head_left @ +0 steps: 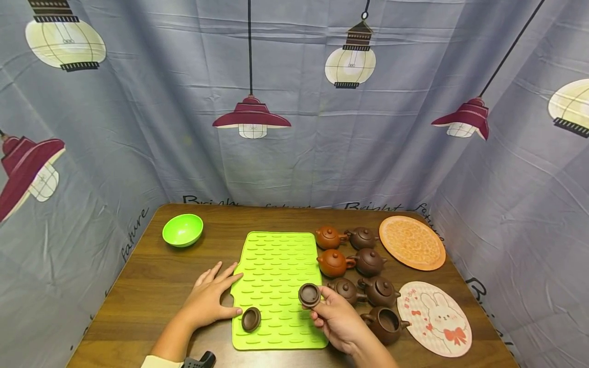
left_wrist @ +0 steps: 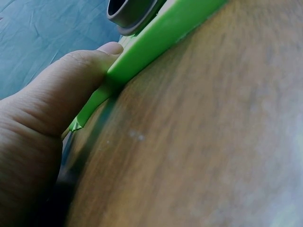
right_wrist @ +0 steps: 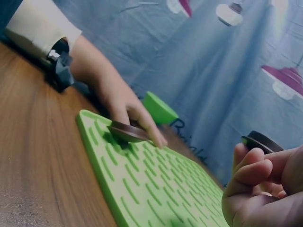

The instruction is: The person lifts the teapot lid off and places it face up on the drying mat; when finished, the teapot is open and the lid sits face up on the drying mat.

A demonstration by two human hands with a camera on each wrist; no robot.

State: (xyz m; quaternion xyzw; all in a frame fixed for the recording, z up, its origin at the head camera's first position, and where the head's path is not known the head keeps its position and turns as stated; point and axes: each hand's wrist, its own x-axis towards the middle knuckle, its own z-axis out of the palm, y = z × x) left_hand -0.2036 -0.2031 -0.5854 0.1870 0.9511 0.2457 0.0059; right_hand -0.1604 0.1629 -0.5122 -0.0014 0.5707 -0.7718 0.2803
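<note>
My right hand (head_left: 338,317) pinches a dark brown teapot lid (head_left: 310,295) above the right side of the green mat (head_left: 276,266), its hollow underside facing up. In the right wrist view the same lid (right_wrist: 262,142) sits between thumb and fingers. A second brown lid (head_left: 251,319) lies hollow side up near the mat's front left corner. My left hand (head_left: 207,299) rests spread along the mat's left edge; its thumb tip is close to this second lid (left_wrist: 135,14). Beside my right hand stands a dark teapot (head_left: 385,324) with its top uncovered.
Several lidded teapots, reddish (head_left: 335,262) and dark brown (head_left: 369,262), stand in two columns right of the mat. Beyond them lie an orange round mat (head_left: 411,243) and a rabbit-print round mat (head_left: 434,319). A green bowl (head_left: 182,230) stands at the back left.
</note>
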